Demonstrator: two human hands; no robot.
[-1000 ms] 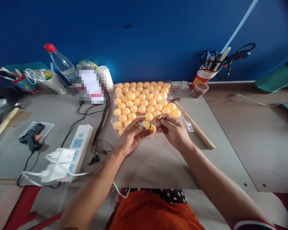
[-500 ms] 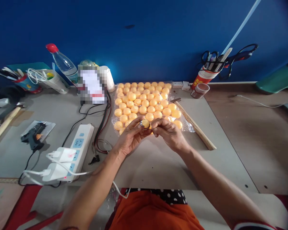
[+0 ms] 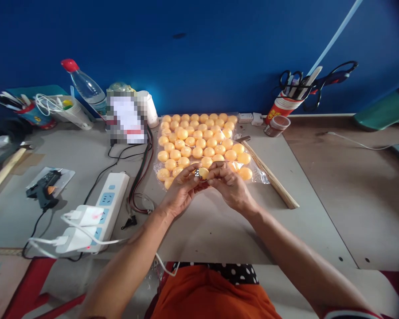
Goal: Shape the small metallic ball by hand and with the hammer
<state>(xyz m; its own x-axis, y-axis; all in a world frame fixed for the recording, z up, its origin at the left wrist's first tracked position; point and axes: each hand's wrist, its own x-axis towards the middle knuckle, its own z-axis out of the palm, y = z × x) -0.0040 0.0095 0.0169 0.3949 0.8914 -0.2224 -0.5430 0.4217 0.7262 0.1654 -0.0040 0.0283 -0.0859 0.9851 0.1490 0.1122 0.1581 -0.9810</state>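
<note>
Between my two hands is a small round thing with a shiny silver band and a yellow-orange face (image 3: 203,173); its exact kind I cannot make out. My left hand (image 3: 182,190) pinches its left side with thumb and fingers. The closed fingers of my right hand (image 3: 231,186) press against its right edge, and part of it is hidden behind them. Just beyond the hands, clear plastic packs of orange balls (image 3: 197,152) lie on the grey tabletop (image 3: 199,235).
A wooden-handled hammer (image 3: 272,175) lies right of the balls. To the left are a white power strip (image 3: 115,195) with plugged chargers, cables and a black glue gun (image 3: 45,190). Along the blue wall stand a clear bottle (image 3: 88,88), a red cup of tools (image 3: 282,106) and a small jar (image 3: 277,126).
My right fingers have moved slightly left and up onto the edge of the round thing. It has turned a little, showing more of its silver band at the left.
</note>
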